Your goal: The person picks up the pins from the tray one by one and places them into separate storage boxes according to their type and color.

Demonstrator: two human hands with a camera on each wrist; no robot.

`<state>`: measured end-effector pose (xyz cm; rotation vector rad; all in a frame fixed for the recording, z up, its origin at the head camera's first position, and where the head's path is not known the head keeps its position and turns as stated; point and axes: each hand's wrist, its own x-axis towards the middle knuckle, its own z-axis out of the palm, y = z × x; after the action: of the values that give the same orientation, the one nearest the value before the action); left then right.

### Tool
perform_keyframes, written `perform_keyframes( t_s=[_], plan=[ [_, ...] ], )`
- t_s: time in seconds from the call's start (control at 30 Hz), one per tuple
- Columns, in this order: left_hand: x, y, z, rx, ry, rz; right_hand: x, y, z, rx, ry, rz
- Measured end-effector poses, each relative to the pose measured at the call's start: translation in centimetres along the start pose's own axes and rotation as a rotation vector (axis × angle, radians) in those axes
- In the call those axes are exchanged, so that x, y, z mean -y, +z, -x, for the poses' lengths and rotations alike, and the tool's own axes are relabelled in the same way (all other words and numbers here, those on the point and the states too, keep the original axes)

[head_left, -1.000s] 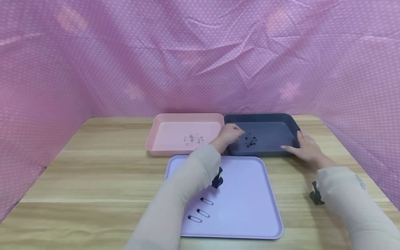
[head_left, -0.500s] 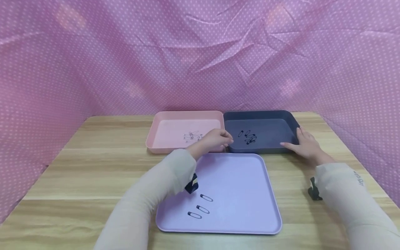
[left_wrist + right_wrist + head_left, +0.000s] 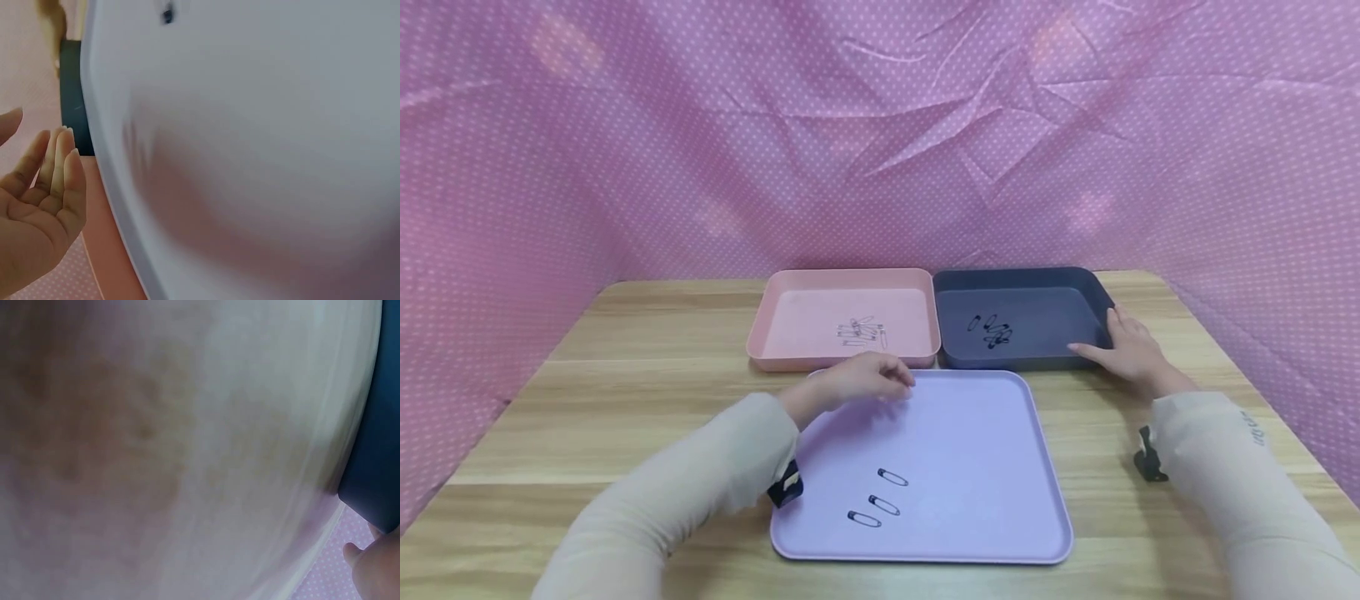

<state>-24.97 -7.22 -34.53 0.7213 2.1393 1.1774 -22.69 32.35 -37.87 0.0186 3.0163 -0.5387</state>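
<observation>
My left hand hovers over the back left edge of the lilac tray, fingers loosely curled. In the left wrist view the left hand shows a bare palm beside the lilac tray. Three safety pins lie on the tray's front left. My right hand rests against the front right corner of the dark tray, thumb along the front wall. Several dark pins lie in that tray. Several silver pins lie in the pink tray.
The three trays sit on a wooden table walled by pink dotted cloth on three sides. A black camera clip hangs under my right sleeve. The right wrist view is a blur, with the dark tray at its edge.
My left hand has drawn back from the dark tray toward me and to the left, to the lilac tray's back edge. One more dark pin lies in the dark tray. The right hand stayed put.
</observation>
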Motion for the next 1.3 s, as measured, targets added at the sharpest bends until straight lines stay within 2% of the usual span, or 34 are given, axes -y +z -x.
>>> perform_keyframes(
  t_s=[0.23, 0.47, 0.67, 0.83, 1.17, 1.3],
  plan=[
    [0.8, 0.7, 2.7, 0.106, 0.002, 0.047, 0.2, -0.2, 0.0, 0.012, 0.002, -0.004],
    [1.6, 1.6, 3.9, 0.133, 0.000, 0.059, 0.3, -0.3, 0.0, 0.012, 0.003, -0.014],
    [2.2, 2.3, 4.4, 0.154, -0.044, 0.033, 0.3, -0.3, 0.1, 0.008, -0.001, -0.012],
    [2.8, 2.4, 4.6, 0.144, -0.049, 0.003, 0.2, -0.2, 0.0, 0.005, -0.004, -0.007],
    [4.0, 2.2, 4.3, 0.149, -0.022, -0.028, 0.4, -0.2, -0.1, 0.011, 0.000, -0.016],
    [4.0, 2.2, 4.2, 0.151, -0.006, -0.106, 0.2, -0.2, 0.1, 0.014, 0.004, -0.027]
  ],
)
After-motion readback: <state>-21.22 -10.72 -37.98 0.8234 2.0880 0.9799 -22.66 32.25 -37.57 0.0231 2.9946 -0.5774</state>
